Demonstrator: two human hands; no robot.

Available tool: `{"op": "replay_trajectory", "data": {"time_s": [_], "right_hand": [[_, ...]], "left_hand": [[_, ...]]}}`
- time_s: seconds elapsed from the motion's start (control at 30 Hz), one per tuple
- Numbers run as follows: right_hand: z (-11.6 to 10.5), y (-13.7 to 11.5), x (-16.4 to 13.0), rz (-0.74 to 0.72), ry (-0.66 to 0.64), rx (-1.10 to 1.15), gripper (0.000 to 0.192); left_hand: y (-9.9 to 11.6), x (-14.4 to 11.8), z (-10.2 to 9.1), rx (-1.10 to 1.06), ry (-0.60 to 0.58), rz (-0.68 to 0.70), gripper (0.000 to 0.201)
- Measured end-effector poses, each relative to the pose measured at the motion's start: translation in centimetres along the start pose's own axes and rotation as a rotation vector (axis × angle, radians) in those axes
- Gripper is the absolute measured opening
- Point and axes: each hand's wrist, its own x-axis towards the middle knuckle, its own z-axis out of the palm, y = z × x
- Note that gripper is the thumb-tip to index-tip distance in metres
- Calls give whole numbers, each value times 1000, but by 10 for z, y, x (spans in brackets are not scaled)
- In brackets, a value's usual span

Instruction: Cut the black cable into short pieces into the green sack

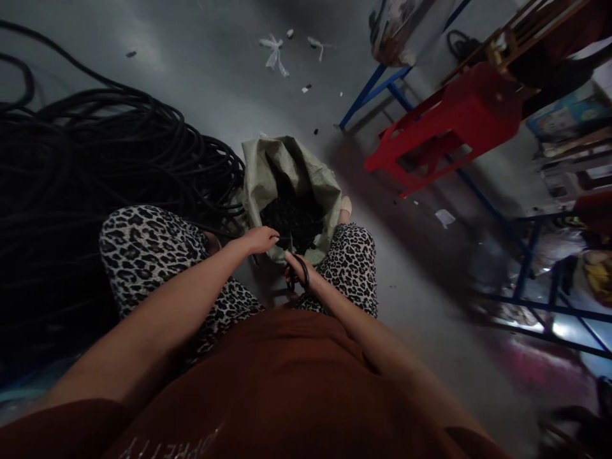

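Between my knees stands an open woven sack (pixel 261 172) with many small dark pieces (pixel 296 213) inside. My left hand (pixel 261 240) is closed at the sack's near left rim, and a thin black cord or hose (pixel 213 231) runs into it from the left. A short dark end pokes out past the fingertips. Wrapped round the black handles of a pair of scissors (pixel 301 271), my right hand (pixel 299 269) is at the near rim. The blades point up over the sack, just right of the left fingertips; whether they are parted I cannot tell.
Coils of black hose or cable (pixel 143 140) pile up on the left. A red plastic stool (pixel 444 127) lies or stands at the right, beside blue metal frames (pixel 521 268). White scraps (pixel 273 54) litter the grey floor (pixel 201 51).
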Motion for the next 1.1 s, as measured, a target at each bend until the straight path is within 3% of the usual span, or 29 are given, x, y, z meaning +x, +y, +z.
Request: {"op": "replay_trajectory", "data": {"time_s": [0.43, 0.83, 1.1], "right_hand": [[2, -1, 1, 11, -6, 14, 43], [4, -16, -8, 125, -15, 112, 40], [4, -12, -3, 43, 22, 30, 43]], "left_hand": [[6, -3, -1, 0, -45, 7, 36], [4, -1, 3, -16, -66, 18, 33], [3, 0, 4, -31, -68, 28, 35]]}}
